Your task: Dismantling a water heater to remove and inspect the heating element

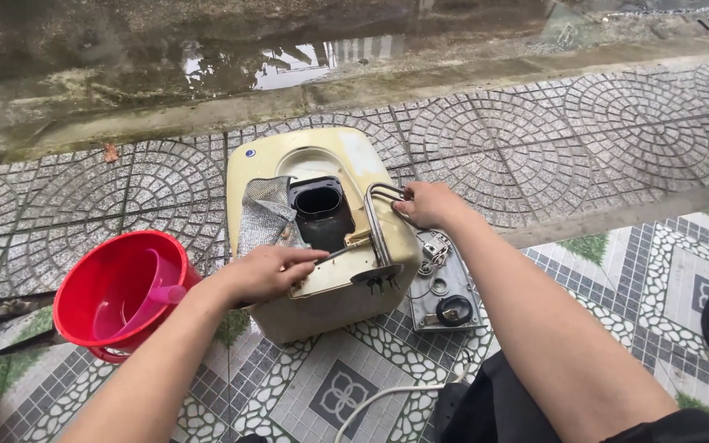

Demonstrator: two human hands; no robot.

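Right hand's grip [427, 205] was clenched around the bent end of the metal heating element [381, 238], up at the far end of its loop, while the left hand [266, 273] pinched a thin screwdriver-like tool [340, 254] whose tip pointed right, toward the element's base plate [377, 277]. That element sat on top of the cream-coloured heater casing [322, 238], which lay flat on the patterned tile floor [535, 148]. Its long axis ran away from the person, from the round plate at the near edge up to the curved tubes under the right hand. So the right hand had the far end, and the left was nearer the plate end, just beside the black opening [320, 212] with foil insulation [264, 213] next to it. A red bucket [116, 295] stood off to the left, and a grey panel [445, 287] lay against the casing's right side.
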